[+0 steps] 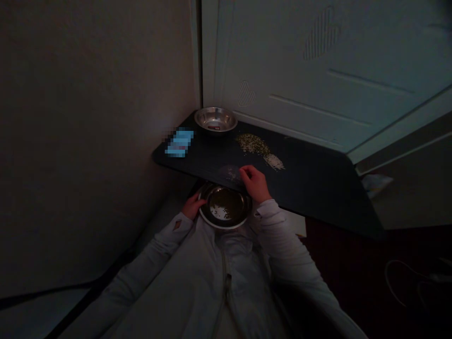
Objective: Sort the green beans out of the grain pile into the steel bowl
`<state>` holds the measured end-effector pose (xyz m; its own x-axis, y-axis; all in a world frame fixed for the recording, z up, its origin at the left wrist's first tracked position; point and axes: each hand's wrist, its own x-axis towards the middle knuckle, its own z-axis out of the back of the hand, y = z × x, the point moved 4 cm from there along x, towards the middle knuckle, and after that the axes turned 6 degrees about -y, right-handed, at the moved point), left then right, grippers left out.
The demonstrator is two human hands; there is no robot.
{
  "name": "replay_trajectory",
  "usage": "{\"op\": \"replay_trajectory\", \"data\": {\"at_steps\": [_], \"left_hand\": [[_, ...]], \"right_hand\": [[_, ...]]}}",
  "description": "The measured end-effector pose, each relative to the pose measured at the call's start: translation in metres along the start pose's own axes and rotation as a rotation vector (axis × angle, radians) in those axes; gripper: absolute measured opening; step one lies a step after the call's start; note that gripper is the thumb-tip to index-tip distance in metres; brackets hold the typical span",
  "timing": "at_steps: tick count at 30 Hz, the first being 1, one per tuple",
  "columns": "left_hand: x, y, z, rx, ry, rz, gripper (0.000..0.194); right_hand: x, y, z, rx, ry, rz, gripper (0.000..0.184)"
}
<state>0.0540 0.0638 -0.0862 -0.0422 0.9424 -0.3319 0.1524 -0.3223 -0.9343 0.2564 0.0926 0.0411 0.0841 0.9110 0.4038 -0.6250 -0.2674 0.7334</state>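
Observation:
My left hand [193, 206] grips the left rim of a metal bowl [226, 226], thumb over the edge. The bowl is at my lap, just under the table's front edge, with small dark green grains scattered over its bottom. Above the bowl's far right side is my right hand [254, 182], its thumb and finger pinched together at the table edge. Beside those fingertips lies a thin patch of pale grains [232, 174] on a faint roundish area. Whether the fingers hold anything is too dark to see. A mixed green and white grain pile [253, 144] adjoins a white grain pile [274, 162].
The dark table [318, 188] spans the space before me. A second metal bowl [216, 113] with a small reddish item inside stands at its back left. A lit, blurred phone [180, 143] lies at the left. A wall [99, 117] and a pale door [293, 61] border the table.

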Motion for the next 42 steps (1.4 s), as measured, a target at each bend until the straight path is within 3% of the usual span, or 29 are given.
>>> {"op": "replay_trajectory", "data": {"at_steps": [18,21,24,27,31,37,42], "left_hand": [[-0.005,-0.007,-0.003,0.034,-0.001,0.019,0.042],[-0.005,-0.005,-0.003,0.014,0.019,0.004,0.041],[-0.004,-0.004,-0.003,-0.008,0.015,0.006,0.039],[-0.006,-0.007,-0.003,-0.005,-0.001,0.022,0.037],[-0.008,-0.012,-0.004,-0.017,-0.028,0.041,0.033],[-0.006,-0.010,-0.003,0.019,-0.028,0.035,0.034],[-0.003,-0.008,-0.002,0.035,-0.009,0.034,0.040]], "right_hand": [[-0.003,0.005,-0.001,0.095,0.092,0.005,0.022],[-0.002,0.000,0.004,0.215,0.023,-0.085,0.022],[-0.002,-0.017,0.023,0.312,-0.161,-0.226,0.025],[-0.005,-0.038,0.047,0.240,-0.295,-0.302,0.028],[-0.008,-0.057,0.070,0.101,-0.361,-0.325,0.029],[-0.006,-0.051,0.066,-0.131,-0.324,-0.245,0.029],[-0.006,-0.048,0.061,-0.145,-0.283,-0.242,0.027]]}}
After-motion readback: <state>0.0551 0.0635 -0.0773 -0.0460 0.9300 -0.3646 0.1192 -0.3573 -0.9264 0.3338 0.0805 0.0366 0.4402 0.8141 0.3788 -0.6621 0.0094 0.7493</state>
